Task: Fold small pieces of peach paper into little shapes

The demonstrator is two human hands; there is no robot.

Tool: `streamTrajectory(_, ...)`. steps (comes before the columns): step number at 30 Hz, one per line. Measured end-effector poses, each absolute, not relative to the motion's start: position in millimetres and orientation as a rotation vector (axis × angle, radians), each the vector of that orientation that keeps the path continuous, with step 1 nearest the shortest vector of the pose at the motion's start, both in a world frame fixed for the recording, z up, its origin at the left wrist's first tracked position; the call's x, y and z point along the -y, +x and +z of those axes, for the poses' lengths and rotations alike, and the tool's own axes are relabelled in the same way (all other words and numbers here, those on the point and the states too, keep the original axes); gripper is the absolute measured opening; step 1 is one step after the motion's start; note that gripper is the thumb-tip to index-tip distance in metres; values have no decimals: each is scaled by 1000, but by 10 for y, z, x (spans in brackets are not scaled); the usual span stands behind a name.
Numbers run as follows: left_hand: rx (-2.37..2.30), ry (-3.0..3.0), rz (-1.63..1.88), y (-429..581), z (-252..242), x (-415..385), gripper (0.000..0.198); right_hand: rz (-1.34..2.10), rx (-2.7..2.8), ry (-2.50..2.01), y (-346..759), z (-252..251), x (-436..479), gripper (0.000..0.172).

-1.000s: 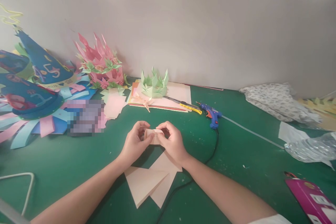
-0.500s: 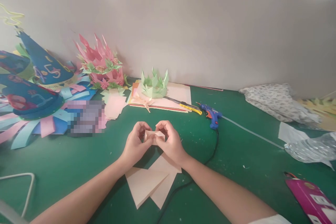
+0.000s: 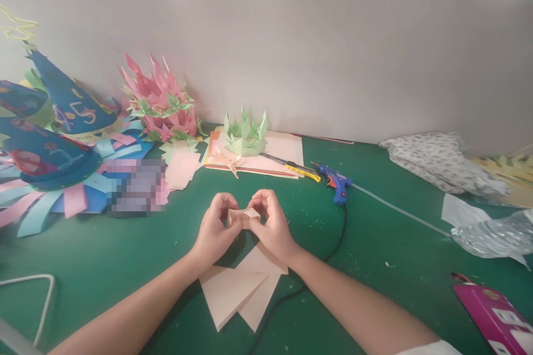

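A small folded piece of pale peach paper (image 3: 245, 214) is pinched between both hands above the green table. My left hand (image 3: 219, 227) grips its left end, thumb in front and fingers curled behind. At the other end my right hand (image 3: 270, 227) holds it the same way. The thumbs meet near the paper's middle and cover part of it. Just below the hands lie folded peach paper sheets (image 3: 229, 291), overlapping on the table.
A blue glue gun (image 3: 338, 186) with a black cord lies right of a yellow cutter (image 3: 303, 172). Behind stands a green paper crown (image 3: 245, 136); pink crowns (image 3: 164, 102) and blue cone hats (image 3: 62, 150) fill the left. A plastic bottle (image 3: 495, 233) and magenta box (image 3: 491, 310) lie right.
The paper has turned slightly in my fingers, its upper edge now a little more parted. Both hands stay almost in place.
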State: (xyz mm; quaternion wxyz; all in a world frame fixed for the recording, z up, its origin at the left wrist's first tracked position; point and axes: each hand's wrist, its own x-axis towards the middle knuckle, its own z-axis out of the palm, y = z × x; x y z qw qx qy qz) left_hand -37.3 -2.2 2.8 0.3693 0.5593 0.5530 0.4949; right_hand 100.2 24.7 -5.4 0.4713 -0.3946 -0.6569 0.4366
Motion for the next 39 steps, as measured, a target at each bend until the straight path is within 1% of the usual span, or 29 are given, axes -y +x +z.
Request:
streamTrajectory(4,-1439,1488,1289,-368,34,30,18,1115,1575,-928,1007,-34,-257,27)
streamTrajectory(19,-1443,1558,1315,-364,54,52,17,1094,1619,-859,1033,1,-219,14)
streamTrajectory(30,-1391,1682,1249,-366,22,57,18,1100,1569,-876,1026,25,-198,14)
streamTrajectory(37,-1360,1699,1230,-370,8,55,18,1100,1554,-866,1037,21,-200,17)
streamTrajectory(39,-1383,1686,1248,-375,3,50,17,1123,1558,-850,1035,29,-207,21)
